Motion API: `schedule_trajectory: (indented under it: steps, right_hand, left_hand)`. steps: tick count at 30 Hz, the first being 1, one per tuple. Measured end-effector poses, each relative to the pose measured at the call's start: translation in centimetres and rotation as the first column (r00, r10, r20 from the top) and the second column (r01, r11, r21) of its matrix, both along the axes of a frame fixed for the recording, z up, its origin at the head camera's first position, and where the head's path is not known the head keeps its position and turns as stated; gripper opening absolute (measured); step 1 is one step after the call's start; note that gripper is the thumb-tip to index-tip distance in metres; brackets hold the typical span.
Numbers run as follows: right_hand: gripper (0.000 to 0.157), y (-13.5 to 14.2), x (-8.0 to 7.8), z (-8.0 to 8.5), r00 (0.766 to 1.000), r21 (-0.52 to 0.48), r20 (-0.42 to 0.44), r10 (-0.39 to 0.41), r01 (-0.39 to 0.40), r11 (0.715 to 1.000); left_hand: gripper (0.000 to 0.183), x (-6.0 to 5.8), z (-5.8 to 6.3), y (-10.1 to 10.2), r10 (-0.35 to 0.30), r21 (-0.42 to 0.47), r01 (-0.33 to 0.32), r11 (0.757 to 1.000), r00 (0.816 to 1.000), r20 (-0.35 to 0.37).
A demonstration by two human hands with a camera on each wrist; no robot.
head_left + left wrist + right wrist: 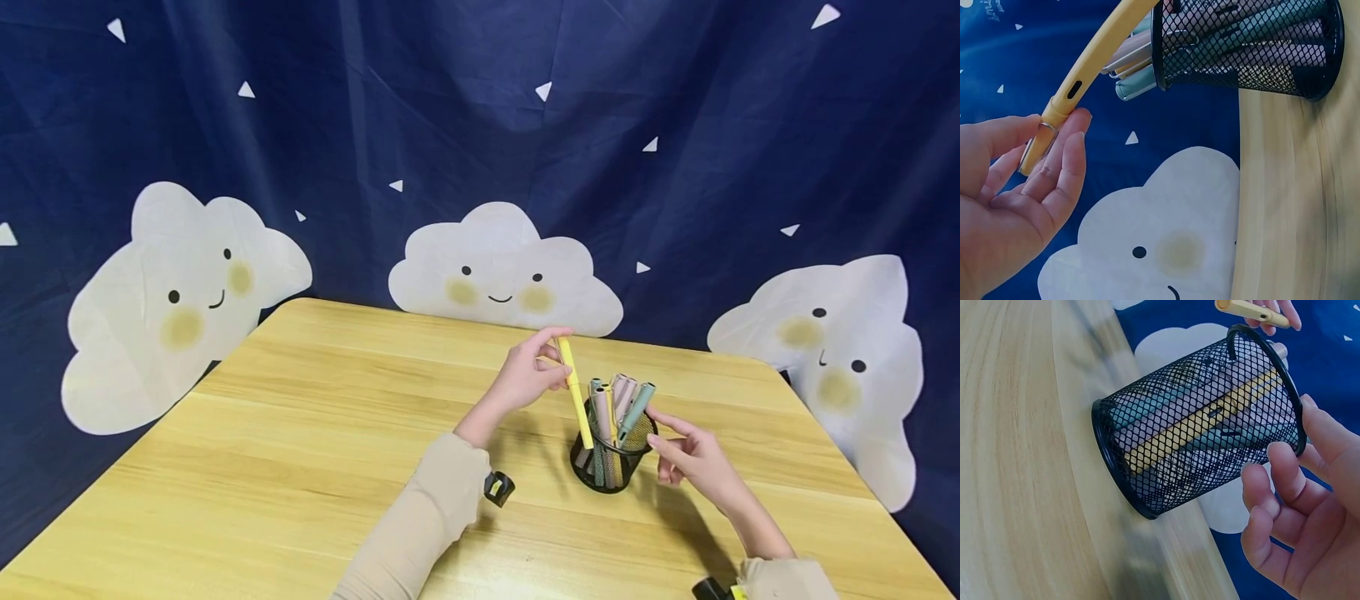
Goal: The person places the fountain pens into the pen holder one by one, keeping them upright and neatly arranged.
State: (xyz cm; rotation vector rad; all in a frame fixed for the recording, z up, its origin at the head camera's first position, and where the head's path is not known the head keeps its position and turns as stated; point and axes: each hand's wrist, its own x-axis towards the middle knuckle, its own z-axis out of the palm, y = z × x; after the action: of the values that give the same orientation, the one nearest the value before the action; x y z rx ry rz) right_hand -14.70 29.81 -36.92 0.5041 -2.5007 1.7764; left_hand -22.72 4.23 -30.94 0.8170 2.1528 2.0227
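Observation:
My left hand pinches a yellow pen near its capped upper end, thumb on one side and fingers on the other. Tilted, the pen appears at the left side of a black mesh pen holder, its lower end overlapping the rim in the head view. Several capped pens stand inside, among them a teal pen, a pinkish-grey pen and another yellow pen. With thumb and fingers, my right hand grips the holder's rim on its right side. The holder is upright on the table.
The wooden table extends around the holder on every side. Behind it hangs a dark blue curtain printed with white clouds and triangles. Each wrist carries a small black camera, such as the left wrist camera.

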Motion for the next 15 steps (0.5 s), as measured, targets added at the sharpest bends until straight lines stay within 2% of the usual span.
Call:
schedule_trajectory:
  steps: [7,15]
  right_hand:
    - [0.040,-0.1,0.1,0.0,1.000,-0.008,-0.003,-0.001,0.001,1.000]
    - [0.042,-0.1,0.1,0.0,1.000,0.000,-0.002,-0.007,0.007,1.000]
  left_hand:
    - [0.049,2.3,2.2,-0.2,0.020,0.046,-0.018,0.999,0.999,-0.033]
    - [0.055,2.6,2.6,0.2,0.044,0.072,-0.038,0.997,0.995,-0.085]
